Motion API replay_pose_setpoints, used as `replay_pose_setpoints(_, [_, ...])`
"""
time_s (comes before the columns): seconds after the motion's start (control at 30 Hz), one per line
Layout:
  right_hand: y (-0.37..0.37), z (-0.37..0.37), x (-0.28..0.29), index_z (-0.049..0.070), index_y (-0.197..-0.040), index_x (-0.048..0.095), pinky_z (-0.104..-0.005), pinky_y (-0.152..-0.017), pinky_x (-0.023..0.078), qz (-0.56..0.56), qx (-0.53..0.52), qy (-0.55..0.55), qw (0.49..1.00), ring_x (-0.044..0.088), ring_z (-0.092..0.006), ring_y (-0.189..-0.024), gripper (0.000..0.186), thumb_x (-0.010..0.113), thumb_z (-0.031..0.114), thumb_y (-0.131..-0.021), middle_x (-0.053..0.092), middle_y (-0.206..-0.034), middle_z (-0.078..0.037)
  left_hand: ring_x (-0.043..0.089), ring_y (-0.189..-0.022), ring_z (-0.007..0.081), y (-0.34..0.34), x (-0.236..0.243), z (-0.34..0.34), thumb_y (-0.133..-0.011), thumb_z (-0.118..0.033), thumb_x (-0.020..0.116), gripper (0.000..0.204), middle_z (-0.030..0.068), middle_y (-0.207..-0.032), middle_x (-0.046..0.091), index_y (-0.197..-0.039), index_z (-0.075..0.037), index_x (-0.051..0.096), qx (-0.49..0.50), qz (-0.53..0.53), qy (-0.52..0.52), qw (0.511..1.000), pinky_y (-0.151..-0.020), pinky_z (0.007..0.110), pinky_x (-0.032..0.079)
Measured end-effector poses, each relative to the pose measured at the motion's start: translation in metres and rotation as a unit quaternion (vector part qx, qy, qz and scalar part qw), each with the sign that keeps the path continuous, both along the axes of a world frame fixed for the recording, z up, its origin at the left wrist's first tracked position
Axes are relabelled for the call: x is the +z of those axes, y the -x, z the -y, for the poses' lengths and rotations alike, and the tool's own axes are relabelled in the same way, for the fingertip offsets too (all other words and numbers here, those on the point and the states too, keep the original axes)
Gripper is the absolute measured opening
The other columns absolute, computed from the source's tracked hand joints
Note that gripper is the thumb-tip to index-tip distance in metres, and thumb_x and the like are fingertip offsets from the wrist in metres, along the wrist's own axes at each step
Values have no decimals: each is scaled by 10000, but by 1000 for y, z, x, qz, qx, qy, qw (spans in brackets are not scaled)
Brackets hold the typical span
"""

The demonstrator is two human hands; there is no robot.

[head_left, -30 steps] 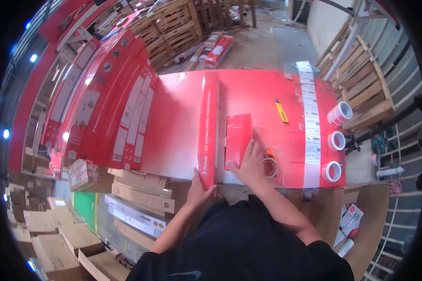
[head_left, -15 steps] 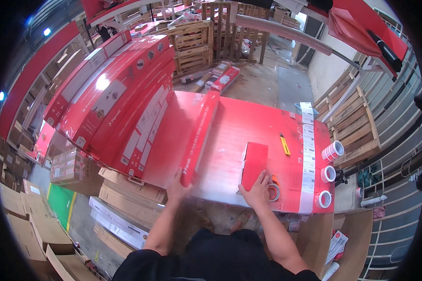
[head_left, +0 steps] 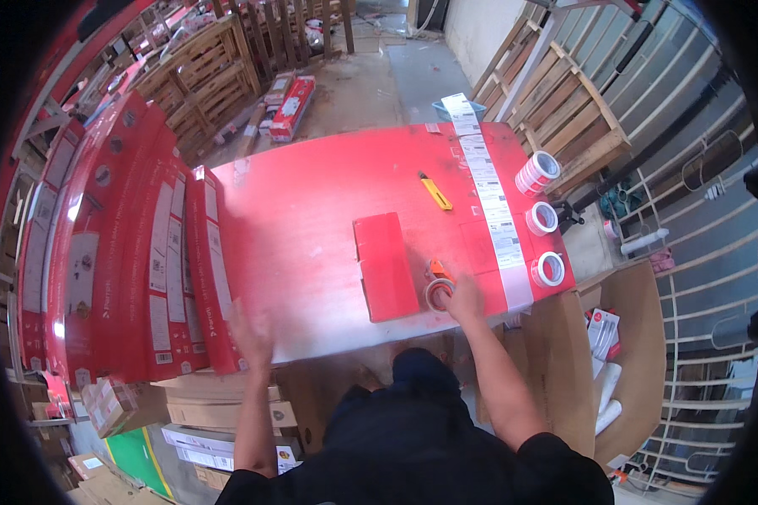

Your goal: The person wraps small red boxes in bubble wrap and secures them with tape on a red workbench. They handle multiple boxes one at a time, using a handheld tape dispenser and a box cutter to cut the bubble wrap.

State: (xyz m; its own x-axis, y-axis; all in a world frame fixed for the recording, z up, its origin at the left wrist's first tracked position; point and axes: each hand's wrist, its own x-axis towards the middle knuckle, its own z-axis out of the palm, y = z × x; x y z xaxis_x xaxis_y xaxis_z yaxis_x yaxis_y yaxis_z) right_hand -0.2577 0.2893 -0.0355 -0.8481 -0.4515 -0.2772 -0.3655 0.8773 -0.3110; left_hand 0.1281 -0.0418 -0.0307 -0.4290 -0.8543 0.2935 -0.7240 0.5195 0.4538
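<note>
My left hand [head_left: 253, 332], smeared by motion, is beside a long narrow red box [head_left: 215, 269] standing against the row of red boxes [head_left: 118, 252] on the left. My right hand [head_left: 463, 299] grips an orange tape dispenser [head_left: 438, 278] with a tape roll on it, at the table's near side. A small red box [head_left: 383, 265] lies just left of it on the red-topped table [head_left: 295, 194]. A yellow cutter [head_left: 435, 190], a long strip of printed labels [head_left: 488, 198] and several tape rolls [head_left: 547, 268] lie to the right.
Wooden pallets [head_left: 194, 84] stand behind, with more leaning at the right [head_left: 573, 118] near a wire rack [head_left: 699, 278]. Red cartons [head_left: 291, 108] lie on the floor beyond the table. A large open cardboard box [head_left: 564, 370] is below right, with stacked brown cartons [head_left: 210, 404] below left.
The long narrow box has moved from mid-table leftward against the row of red boxes, my left hand following. My right hand has moved from the small red box onto the tape dispenser.
</note>
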Motion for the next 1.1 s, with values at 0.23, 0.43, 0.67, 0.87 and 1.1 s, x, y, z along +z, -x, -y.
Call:
replay_pose_setpoints(0.23, [107,13,15,-13,-1200,737,-523,-947,590,89,-30,-160,983,743,-410,-1113,478,843,281,-838,759,-1173,-270,269,-1571,571,256,71,-136,-695,-538,933,1344,333,-1732,212,-1725,-64,211,-229,50,-135,963,-1262,623,306])
replay_pose_setpoints(0.43, [188,124,43,27,-1459,579,-485,-1102,517,42,208,-193,958,633,-356,-1322,801,906,221,-754,628,-1444,-258,277,-1566,576,252,82,-60,-649,-448,920,1231,350,-1724,203,-1700,-138,358,-278,105,-177,938,-1232,657,319])
replay_pose_setpoints(0.67, [349,389,26,-28,-1101,759,-543,-940,587,13,321,-36,946,742,-450,-1069,518,731,470,-958,757,-1086,-300,336,-1546,547,152,72,15,-687,-370,888,1029,341,-1680,257,-1597,-102,489,-116,6,-197,973,-1252,640,314])
replay_pose_setpoints(0.87, [502,533,-121,-39,-1370,710,-498,-987,589,499,-24,-354,791,745,-335,-1195,722,578,607,-1075,743,-1349,-231,261,-1597,526,94,64,22,-720,-424,776,1092,310,-1720,254,-1669,-86,354,39,179,-113,977,-1272,671,239])
replay_pose_setpoints(1.1, [464,585,-170,-23,-1443,652,-426,-1095,537,623,238,-183,722,669,-246,-1299,562,684,401,-1075,675,-1471,-148,210,-1619,501,80,50,20,-856,-604,696,1123,324,-1735,212,-1693,-3,249,114,150,-127,974,-1283,654,194])
